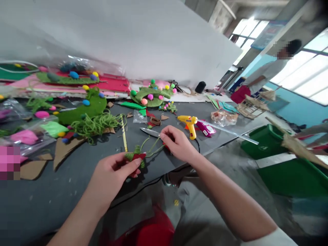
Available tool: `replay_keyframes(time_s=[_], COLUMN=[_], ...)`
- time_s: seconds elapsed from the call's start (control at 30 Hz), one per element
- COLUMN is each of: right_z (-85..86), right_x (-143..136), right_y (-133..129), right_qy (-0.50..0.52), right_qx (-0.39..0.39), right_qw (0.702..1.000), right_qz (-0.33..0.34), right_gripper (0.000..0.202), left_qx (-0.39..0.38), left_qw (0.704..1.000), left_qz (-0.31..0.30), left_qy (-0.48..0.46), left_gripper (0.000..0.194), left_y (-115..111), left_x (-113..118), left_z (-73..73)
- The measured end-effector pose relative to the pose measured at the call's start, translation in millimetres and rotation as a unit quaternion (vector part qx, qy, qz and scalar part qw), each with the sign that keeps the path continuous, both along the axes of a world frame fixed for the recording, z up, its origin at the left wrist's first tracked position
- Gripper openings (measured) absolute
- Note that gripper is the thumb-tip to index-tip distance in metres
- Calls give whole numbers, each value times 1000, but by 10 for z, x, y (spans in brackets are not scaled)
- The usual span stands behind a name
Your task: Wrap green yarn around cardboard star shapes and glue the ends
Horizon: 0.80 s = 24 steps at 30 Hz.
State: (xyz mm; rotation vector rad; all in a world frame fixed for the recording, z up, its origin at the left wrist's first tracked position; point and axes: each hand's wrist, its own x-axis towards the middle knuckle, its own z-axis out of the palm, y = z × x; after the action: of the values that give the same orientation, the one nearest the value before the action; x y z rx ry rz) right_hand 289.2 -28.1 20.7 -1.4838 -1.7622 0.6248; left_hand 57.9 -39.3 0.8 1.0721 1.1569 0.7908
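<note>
My left hand (115, 169) pinches a small piece of red felt (139, 156) with green yarn wound about it. Between thumb and fingertips my right hand (176, 141) grips strands of green yarn (153, 149), which run in a loose loop to the piece in the left. Scissors (150, 132) lie on the table just beyond, their handles partly hidden by my right hand. A yellow patterned pencil-like stick (124, 135) rests beyond my left hand. Further left sits a tangled heap of green yarn (96, 124).
A yellow glue gun (189, 123) and a purple packet (206, 129) lie at the right. Felt shapes with pompoms (151, 95) line the back. Cardboard scraps (65, 153) lie left. Green bins (269, 141) stand beyond the table's right edge; a person (266, 73) stands farther off.
</note>
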Motion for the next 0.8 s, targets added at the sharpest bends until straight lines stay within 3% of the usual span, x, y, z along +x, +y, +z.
replay_keyframes(time_s=[0.17,0.33,0.4,0.5,0.63,0.7,0.8], right_z=[-63,-42,1,83,153,150,107], right_x=[98,146,73,-152,-518,-661,-790], right_y=[95,150,113,-22,-224,-267,-243], right_qy=[32,20,7,-2,85,162,226], right_qx=[79,124,146,158,29,-48,-90], right_qw=[991,985,985,987,978,962,951], right_qz=[-100,-119,-92,8,189,217,194], right_gripper=[22,17,17,41,45,34,30], left_qx=[48,91,108,122,139,144,140], left_qw=[996,991,989,990,989,989,990], left_qz=[63,84,81,45,-7,-9,-1], left_qy=[28,48,53,50,47,34,11], left_gripper=[27,27,27,29,33,32,33], left_y=[-8,1,4,12,9,4,12], left_x=[-71,-184,-220,-269,-331,-357,-390], left_z=[149,344,388,413,416,415,396])
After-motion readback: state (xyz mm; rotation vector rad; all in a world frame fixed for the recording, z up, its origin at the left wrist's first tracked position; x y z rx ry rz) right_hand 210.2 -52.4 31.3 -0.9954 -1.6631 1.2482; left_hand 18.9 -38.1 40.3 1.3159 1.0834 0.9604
